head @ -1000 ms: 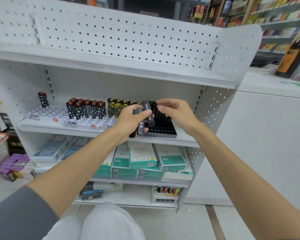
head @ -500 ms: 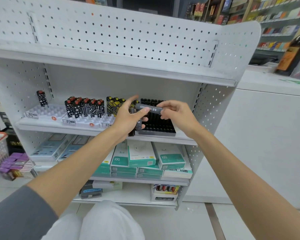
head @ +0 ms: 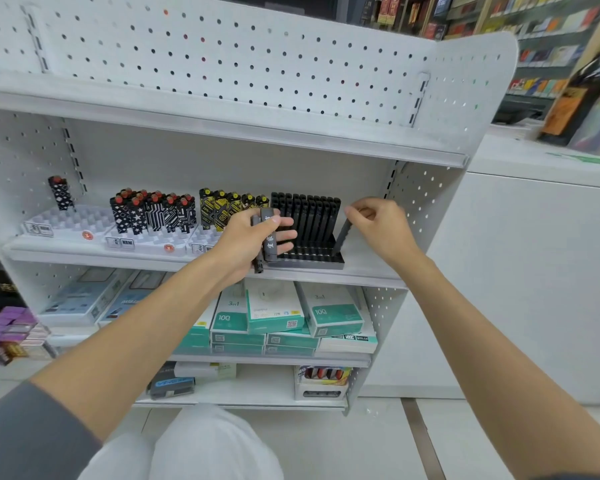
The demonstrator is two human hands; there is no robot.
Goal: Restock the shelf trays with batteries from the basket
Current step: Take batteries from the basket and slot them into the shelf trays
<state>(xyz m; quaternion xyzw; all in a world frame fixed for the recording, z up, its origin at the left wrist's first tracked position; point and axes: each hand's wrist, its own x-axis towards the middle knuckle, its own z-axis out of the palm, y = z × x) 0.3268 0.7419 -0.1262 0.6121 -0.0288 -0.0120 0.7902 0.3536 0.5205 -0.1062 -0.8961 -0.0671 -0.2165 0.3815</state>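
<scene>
The black tray (head: 312,263) at mid-frame looks nearly full. The right hand (head: 378,223) pinches one black battery (head: 342,237), its foot at the tray's right-end slot. The left hand (head: 246,237) grips the spares (head: 269,237). The white tray (head: 66,223) at left is mostly bare, so I'd judge plenty remains.

The black tray (head: 312,264) sits in the middle of the frame, its back rows filled with slim black batteries (head: 305,216) standing upright side by side, its front slots bare. One more battery (head: 342,235) leans tilted at the tray's right end, its lower tip in a front slot and its top pinched by the right hand (head: 378,225). Just left of the tray, the left hand (head: 246,239) grips a few spare batteries (head: 269,237), dark with pale lettering, held roughly upright
</scene>
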